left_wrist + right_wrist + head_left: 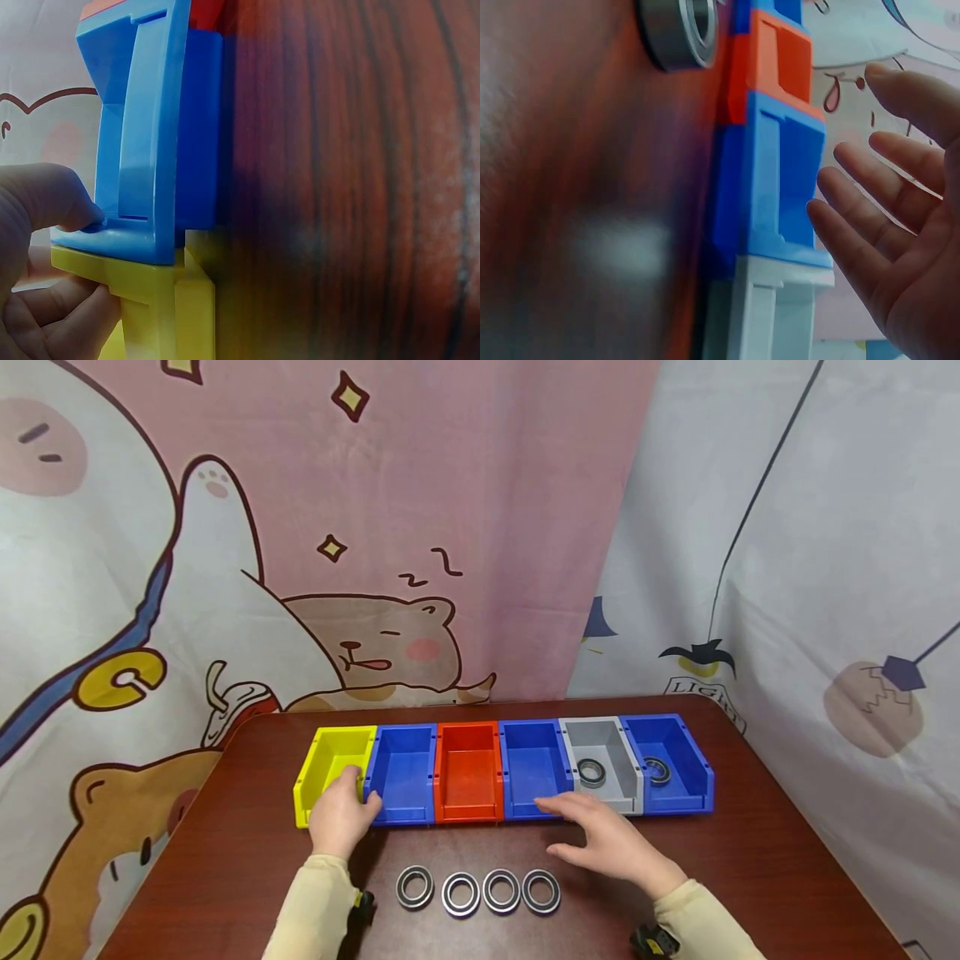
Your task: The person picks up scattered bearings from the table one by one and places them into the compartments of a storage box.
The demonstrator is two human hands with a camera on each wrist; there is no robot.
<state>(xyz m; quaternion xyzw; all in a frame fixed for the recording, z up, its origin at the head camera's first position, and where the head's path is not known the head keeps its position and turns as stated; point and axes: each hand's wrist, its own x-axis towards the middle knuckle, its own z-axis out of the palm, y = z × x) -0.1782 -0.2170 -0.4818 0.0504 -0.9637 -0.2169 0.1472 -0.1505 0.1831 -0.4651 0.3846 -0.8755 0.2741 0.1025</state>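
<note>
My left hand pinches the adjoining walls of the yellow bin and the blue bin beside it. In the left wrist view the thumb is on the blue side and the curled fingers are inside the yellow bin. My right hand, fingers spread and holding nothing, hovers in front of the second blue bin and the grey bin. A bearing leans inside the grey bin; another bearing sits in the rightmost blue bin.
Several ball bearings lie in a row on the brown table before the bins, from the leftmost bearing to the rightmost bearing. A red bin stands mid-row. A printed curtain hangs behind the table.
</note>
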